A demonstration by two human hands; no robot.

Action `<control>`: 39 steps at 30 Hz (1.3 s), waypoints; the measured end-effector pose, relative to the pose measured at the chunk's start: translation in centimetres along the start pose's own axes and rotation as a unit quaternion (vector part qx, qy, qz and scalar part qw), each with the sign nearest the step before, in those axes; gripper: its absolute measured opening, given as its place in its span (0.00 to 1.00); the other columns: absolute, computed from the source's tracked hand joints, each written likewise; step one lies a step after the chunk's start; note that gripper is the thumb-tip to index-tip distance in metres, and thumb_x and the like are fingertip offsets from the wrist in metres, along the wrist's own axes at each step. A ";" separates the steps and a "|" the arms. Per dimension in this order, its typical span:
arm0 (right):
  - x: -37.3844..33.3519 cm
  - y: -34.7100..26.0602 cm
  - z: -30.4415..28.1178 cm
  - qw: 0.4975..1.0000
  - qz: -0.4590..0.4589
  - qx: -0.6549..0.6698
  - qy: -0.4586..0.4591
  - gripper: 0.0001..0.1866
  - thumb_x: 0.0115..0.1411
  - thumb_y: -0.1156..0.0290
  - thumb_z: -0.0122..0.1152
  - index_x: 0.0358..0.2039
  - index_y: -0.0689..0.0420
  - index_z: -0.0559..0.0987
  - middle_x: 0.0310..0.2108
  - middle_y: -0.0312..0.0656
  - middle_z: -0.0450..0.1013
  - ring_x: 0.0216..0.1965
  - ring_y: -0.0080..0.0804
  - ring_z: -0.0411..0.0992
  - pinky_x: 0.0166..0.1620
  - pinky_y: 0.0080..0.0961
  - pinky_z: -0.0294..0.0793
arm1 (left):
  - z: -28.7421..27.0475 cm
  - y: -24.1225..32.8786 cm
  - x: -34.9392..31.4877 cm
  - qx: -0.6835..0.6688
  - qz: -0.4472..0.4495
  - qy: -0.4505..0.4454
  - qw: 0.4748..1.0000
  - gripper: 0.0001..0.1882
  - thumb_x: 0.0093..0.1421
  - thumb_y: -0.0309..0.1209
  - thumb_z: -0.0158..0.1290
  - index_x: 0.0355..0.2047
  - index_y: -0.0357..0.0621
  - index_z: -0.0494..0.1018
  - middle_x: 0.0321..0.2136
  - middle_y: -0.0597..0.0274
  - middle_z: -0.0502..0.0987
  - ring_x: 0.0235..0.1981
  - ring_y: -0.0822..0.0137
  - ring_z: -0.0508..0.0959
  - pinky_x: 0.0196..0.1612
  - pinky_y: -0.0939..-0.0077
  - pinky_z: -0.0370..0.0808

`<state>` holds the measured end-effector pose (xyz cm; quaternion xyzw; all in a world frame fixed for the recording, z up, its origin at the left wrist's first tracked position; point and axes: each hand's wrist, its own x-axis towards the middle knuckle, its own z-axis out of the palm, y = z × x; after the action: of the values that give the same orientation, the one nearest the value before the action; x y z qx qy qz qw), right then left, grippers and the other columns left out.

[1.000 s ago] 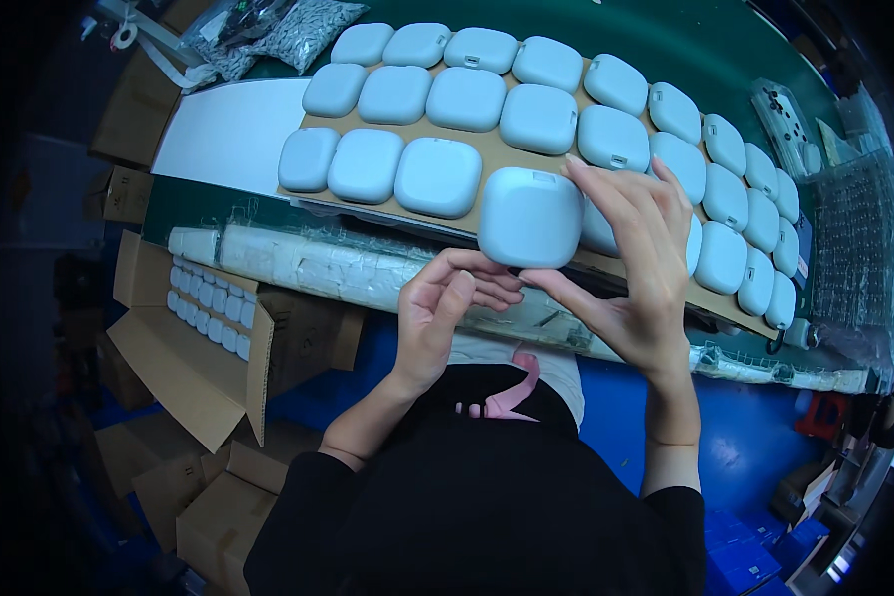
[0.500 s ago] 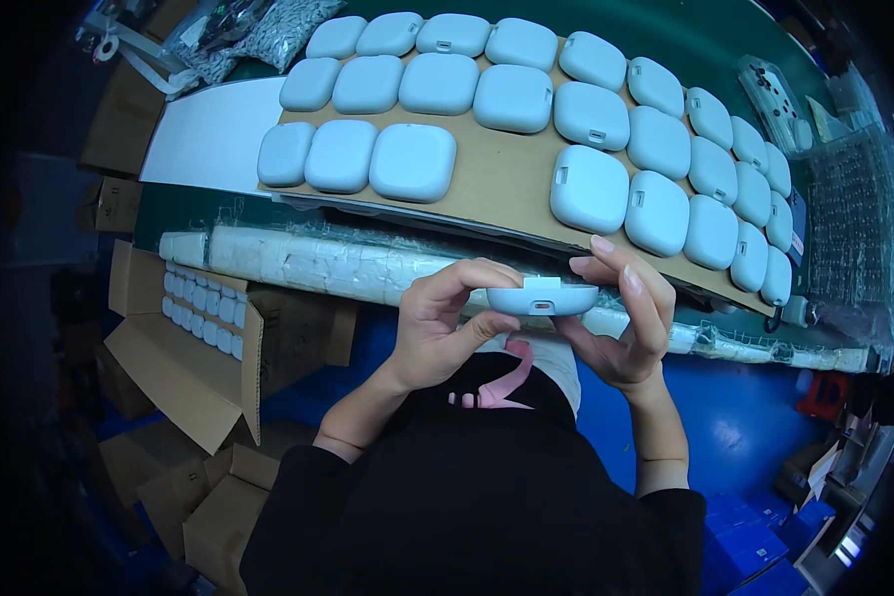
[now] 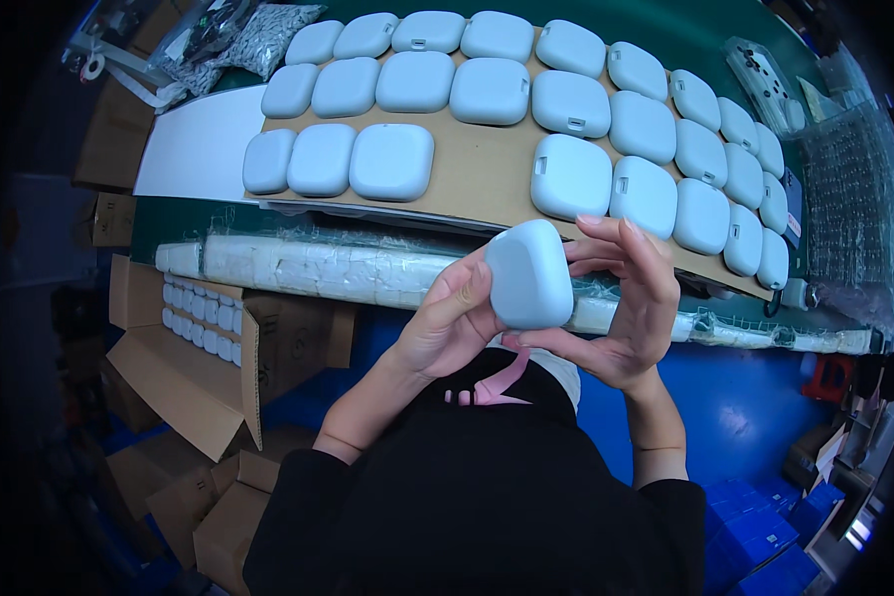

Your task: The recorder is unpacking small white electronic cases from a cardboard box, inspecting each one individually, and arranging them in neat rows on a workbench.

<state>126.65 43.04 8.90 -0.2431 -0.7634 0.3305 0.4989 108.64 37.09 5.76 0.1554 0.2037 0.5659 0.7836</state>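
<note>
- The left grip (image 3: 447,320) pinches the white case (image 3: 531,278) at its 9 o'clock edge, the thumb along that side and the other fingers mostly hidden behind it.
- The right grip (image 3: 634,313) sits between 3 and 4 o'clock of it, fingers spread and curved, thumb below the lower edge; whether it touches the case, I cannot tell.
- The white case is tilted in the air above the near side of the desk (image 3: 308,260), a small slot seemingly at its 11 o'clock corner.
- Judging by looks, it is light, stiff and smooth, so rather slippery; rounded corners give little to catch. Opposite side edges look the surest hold, and the shell could scuff if dropped.
- At 11 o'clock, the brown board (image 3: 487,164) shows a bare stretch in its nearest row, with similar cases (image 3: 392,162) on either side.
- Farther out, plastic bags (image 3: 268,42) lie at 10 o'clock and clear plastic trays (image 3: 854,209) between 2 and 3.
- Between 8 and 9 o'clock, an open carton (image 3: 184,382) holds small white pieces; blue boxes (image 3: 750,526) stand between 4 and 5.
</note>
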 end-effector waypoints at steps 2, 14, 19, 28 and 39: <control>0.2 0.0 -0.1 1.000 0.015 -0.009 -0.008 0.57 0.33 0.64 0.83 0.64 0.54 0.59 0.57 0.51 0.66 0.44 0.34 0.73 0.46 0.28 0.78 | 0.7 -0.2 0.1 -0.055 -0.033 0.028 0.998 0.26 0.69 0.39 0.45 0.62 0.39 0.56 0.48 0.51 0.75 0.48 0.62 0.78 0.47 0.74 0.80; 0.4 0.1 -0.9 0.998 0.039 -0.040 -0.017 0.33 0.43 0.64 0.76 0.51 0.59 0.77 0.50 0.45 0.74 0.47 0.34 0.70 0.48 0.28 0.71 | 1.6 0.0 0.5 -0.252 -0.132 0.003 0.959 0.28 0.70 0.45 0.43 0.61 0.38 0.56 0.53 0.51 0.72 0.49 0.64 0.78 0.49 0.75 0.80; -0.1 0.2 -1.2 0.995 0.098 -0.006 -0.010 0.29 0.45 0.64 0.75 0.49 0.58 0.79 0.48 0.44 0.76 0.46 0.34 0.70 0.49 0.30 0.68 | 2.8 0.1 0.7 -0.225 -0.105 0.051 0.967 0.28 0.68 0.46 0.46 0.57 0.37 0.59 0.50 0.50 0.74 0.44 0.66 0.80 0.44 0.80 0.81; -0.2 -0.6 -2.3 0.992 0.075 -0.024 -0.095 0.28 0.48 0.69 0.72 0.51 0.56 0.77 0.50 0.44 0.75 0.47 0.36 0.70 0.49 0.32 0.69 | 3.1 0.8 0.3 0.288 0.064 0.064 0.953 0.17 0.57 0.35 0.63 0.38 0.37 0.71 0.35 0.55 0.80 0.30 0.74 0.81 0.31 0.86 0.78; -1.7 0.3 -1.8 0.995 0.058 -0.038 -0.074 0.34 0.44 0.72 0.73 0.55 0.55 0.74 0.58 0.47 0.68 0.54 0.41 0.69 0.52 0.32 0.70 | 4.6 0.3 0.6 0.674 0.262 0.017 0.690 0.16 0.44 0.33 0.71 0.22 0.42 0.73 0.24 0.64 0.80 0.25 0.75 0.78 0.26 0.86 0.74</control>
<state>128.98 42.57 8.15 -0.2806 -0.7950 0.3464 0.4114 110.85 37.69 9.78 0.6791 0.4949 0.4614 0.2846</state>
